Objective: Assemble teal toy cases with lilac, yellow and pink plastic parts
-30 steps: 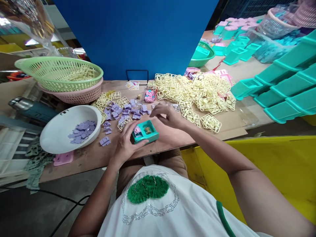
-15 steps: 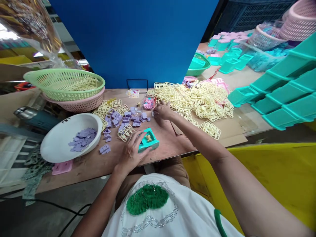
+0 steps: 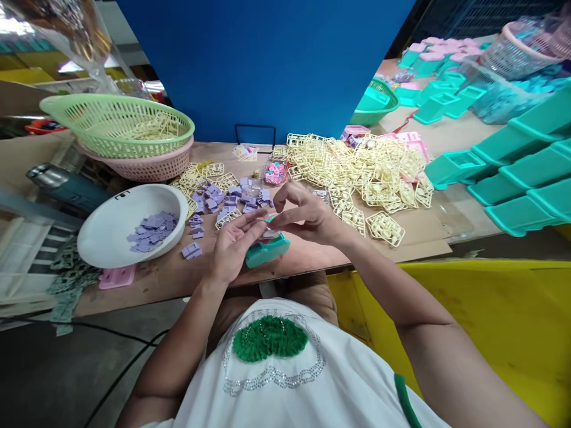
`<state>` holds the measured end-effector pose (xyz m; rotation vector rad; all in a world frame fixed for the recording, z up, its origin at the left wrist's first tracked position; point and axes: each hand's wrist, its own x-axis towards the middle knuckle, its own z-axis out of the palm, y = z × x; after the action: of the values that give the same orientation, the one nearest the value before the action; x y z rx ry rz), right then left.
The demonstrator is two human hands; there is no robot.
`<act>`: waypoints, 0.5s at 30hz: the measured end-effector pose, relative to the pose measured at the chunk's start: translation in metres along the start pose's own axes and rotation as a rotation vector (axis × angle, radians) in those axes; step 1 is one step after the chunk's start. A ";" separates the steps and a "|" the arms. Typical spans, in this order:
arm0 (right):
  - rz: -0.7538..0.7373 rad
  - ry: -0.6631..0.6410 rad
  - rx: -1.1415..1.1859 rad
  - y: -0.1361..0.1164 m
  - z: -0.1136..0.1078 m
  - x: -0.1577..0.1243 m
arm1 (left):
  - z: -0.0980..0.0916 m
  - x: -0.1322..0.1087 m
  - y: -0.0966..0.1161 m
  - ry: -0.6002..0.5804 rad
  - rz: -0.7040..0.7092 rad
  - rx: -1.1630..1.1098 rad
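A teal plastic box (image 3: 267, 252) sits near the table's front edge, its side wall towards me; its inside is mostly hidden by my fingers. My left hand (image 3: 234, 246) is at the box's left, thumb and fingers closing on a small clear plastic piece (image 3: 271, 234) over the opening. From the right, my right hand (image 3: 307, 217) pinches the same clear piece, index finger bent. What the piece is cannot be made out. Behind my hands lie purple plastic parts (image 3: 212, 196), a cream frame of parts (image 3: 227, 217) and a clear bag of pink and blue pieces (image 3: 275, 172).
A white bowl (image 3: 100, 246) of purple parts stands at left, beside a flask (image 3: 66, 187) and stacked green (image 3: 66, 116) and pink baskets (image 3: 147, 168). Cream part frames (image 3: 357, 166) are heaped at back right. Teal boxes (image 3: 526, 184) are stacked far right. A blue panel (image 3: 267, 65) rises behind.
My right hand has come from beside the bag back to the box, with a small clear piece in its fingers. My left hand has shifted its grip from the box's side to the piece.
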<state>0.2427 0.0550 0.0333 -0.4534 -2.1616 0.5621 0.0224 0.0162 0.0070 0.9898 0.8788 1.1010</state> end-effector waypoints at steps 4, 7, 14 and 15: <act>0.282 0.207 0.091 -0.015 0.015 -0.003 | 0.002 0.006 -0.004 0.154 0.127 -0.023; 0.557 0.220 0.259 -0.025 0.027 -0.006 | 0.004 0.003 -0.005 0.198 0.312 0.127; 0.756 0.179 0.409 -0.015 0.024 -0.017 | -0.001 -0.011 -0.018 0.087 0.510 0.908; 0.804 0.167 0.469 -0.009 0.021 -0.020 | -0.006 -0.011 -0.023 0.060 0.519 1.046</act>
<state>0.2366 0.0322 0.0140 -1.0598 -1.5539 1.3722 0.0214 0.0032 -0.0158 2.1438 1.3257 1.0782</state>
